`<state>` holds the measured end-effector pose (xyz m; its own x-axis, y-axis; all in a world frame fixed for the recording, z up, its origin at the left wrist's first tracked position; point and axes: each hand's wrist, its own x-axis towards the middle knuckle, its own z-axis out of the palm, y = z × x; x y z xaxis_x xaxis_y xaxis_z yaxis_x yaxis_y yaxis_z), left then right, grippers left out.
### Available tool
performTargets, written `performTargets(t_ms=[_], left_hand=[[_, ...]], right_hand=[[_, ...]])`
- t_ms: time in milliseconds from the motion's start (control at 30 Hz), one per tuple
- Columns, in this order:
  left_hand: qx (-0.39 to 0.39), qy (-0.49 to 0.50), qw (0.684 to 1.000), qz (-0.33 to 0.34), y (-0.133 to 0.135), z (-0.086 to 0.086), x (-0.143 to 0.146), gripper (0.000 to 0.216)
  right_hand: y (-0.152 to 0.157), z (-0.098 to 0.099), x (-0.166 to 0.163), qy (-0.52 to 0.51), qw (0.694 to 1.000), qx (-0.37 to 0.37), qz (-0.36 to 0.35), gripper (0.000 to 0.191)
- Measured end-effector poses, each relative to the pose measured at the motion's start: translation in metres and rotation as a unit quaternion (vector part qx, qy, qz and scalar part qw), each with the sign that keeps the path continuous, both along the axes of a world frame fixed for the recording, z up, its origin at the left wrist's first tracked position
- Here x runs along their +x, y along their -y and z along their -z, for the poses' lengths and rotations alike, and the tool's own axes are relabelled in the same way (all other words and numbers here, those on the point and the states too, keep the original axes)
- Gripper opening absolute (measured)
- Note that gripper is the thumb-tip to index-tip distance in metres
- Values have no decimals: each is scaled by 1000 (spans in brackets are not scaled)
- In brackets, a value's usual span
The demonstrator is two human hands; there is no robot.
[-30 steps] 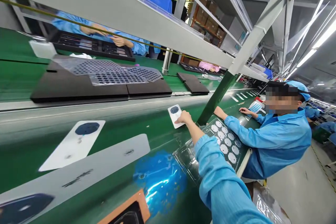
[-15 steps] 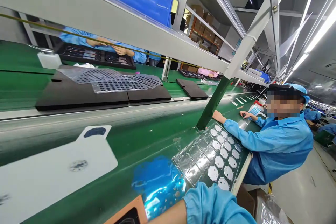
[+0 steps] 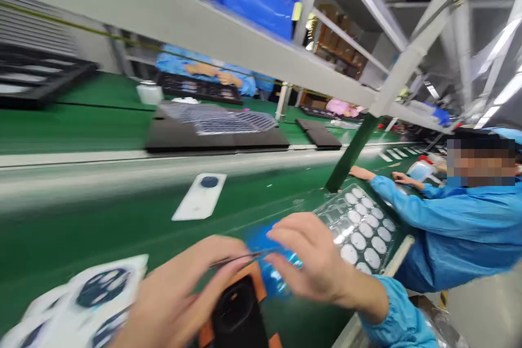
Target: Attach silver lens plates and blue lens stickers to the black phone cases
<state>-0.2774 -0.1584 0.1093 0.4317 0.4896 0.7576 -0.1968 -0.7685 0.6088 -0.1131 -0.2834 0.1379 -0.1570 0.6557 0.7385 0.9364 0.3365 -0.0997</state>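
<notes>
My left hand [image 3: 190,288] pinches a thin dark piece [image 3: 232,259], seen nearly edge-on, between thumb and fingers. At its right end, the thumb and fingers of my right hand [image 3: 314,261] close round the tip. Motion blur hides what kind of piece it is. Below both hands lies a black plate with a round camera-like ring [image 3: 233,307], set in an orange frame [image 3: 255,277]. A blue shiny film [image 3: 265,277] shows partly behind my right hand. Left of my left hand, several white panels with dark oval patches [image 3: 101,288] overlap.
One white panel [image 3: 199,196] lies on the green surface ahead. A clear tray of white discs [image 3: 362,228] is at right, beside a green post [image 3: 353,152] and a co-worker's blue sleeve [image 3: 411,201]. Black foam blocks [image 3: 216,141] carry perforated film beyond.
The view has swung left. Both my hands have come into view, together on the thin piece. The large white panel at lower left is gone from there; a white panel lies farther ahead.
</notes>
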Motion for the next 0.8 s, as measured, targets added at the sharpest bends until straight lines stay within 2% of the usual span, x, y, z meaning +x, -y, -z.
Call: performTargets(t_ms=[67, 167, 333, 467, 700, 800], left_hand=[[11, -48, 998, 33, 8, 0, 1, 14], [15, -36, 997, 72, 11, 7, 4, 8], [47, -23, 996, 70, 10, 13, 6, 7], [75, 14, 993, 86, 10, 15, 10, 14], [57, 7, 993, 103, 17, 17, 14, 14], [-30, -59, 994, 90, 19, 17, 15, 8]], right_hand=[[4, 0, 6, -16, 999, -31, -26, 18], [6, 9, 14, -23, 997, -67, -40, 23], [7, 11, 19, -16, 996, -54, -64, 27], [4, 10, 15, -9, 996, -26, -88, 28], [7, 19, 13, -11, 994, -46, -96, 30], [6, 21, 18, -57, 992, -86, -78, 22]])
